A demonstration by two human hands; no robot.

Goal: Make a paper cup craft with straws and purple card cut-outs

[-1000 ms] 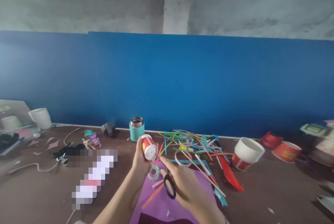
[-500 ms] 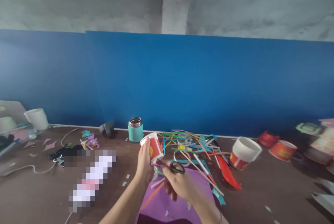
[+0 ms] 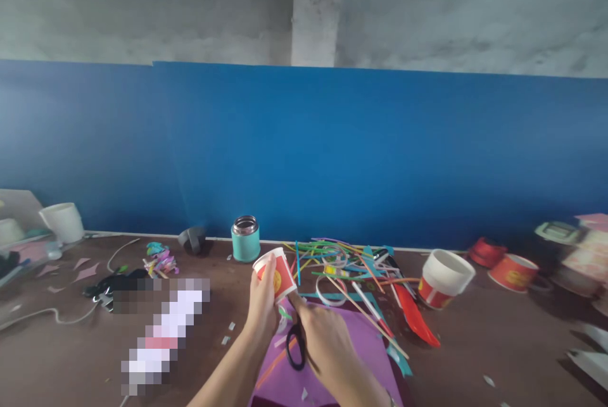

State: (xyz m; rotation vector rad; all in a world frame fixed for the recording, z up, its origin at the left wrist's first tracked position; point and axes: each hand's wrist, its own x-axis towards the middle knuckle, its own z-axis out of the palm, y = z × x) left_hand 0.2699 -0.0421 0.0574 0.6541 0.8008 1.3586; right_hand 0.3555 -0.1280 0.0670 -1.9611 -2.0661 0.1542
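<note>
Tilted in my left hand [image 3: 263,293] is a red and white paper cup [image 3: 281,277], with the fingers closed round its side. My right hand [image 3: 325,334] is closed on a pair of scissors; a black handle loop [image 3: 296,347] of the scissors hangs below the fingers. The blades are hidden, close to the cup's base, and I cannot tell whether they pierce it. Beneath both hands lies a sheet of purple paper [image 3: 365,337]. A roll of clear tape [image 3: 284,317] sits under the cup, partly covered.
Behind the cup stands a teal metal jar [image 3: 246,241]. Pipe cleaners [image 3: 327,255], a red strip [image 3: 413,318] and stacked paper cups [image 3: 445,277] lie to the right. At left are a cable [image 3: 57,315], a black clip strap [image 3: 114,283] and a white cup [image 3: 63,222]. A blue partition [image 3: 304,154] closes the back.
The cup has turned so its base, facing me earlier, now points down to the right. The scissors' handle swung up beside the hand, then back down below it.
</note>
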